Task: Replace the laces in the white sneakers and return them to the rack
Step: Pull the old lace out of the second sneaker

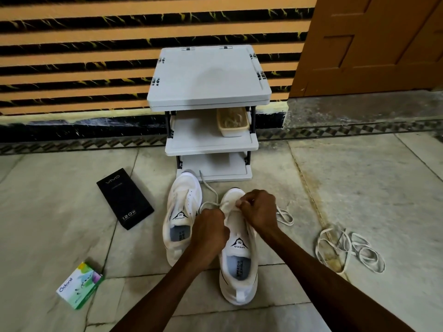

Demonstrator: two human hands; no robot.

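Note:
Two white sneakers stand side by side on the floor before a grey three-shelf rack point(211, 144). The left sneaker point(181, 212) has no lace in its eyelets. Over the right sneaker point(238, 267) both hands work. My left hand point(209, 232) grips a white lace point(211, 194) beside the tongue; the lace runs up and left toward the rack. My right hand point(259, 209) pinches the lace at the front eyelets. Another stretch of the same lace point(285, 218) loops on the floor right of that hand.
A tangle of loose white laces point(347, 250) lies on the floor at the right. A beige basket point(232, 124) with laces sits on the rack's middle shelf. A black phone box point(124, 200) and a green-white carton point(80, 285) lie at the left. A wooden door point(369, 44) stands behind.

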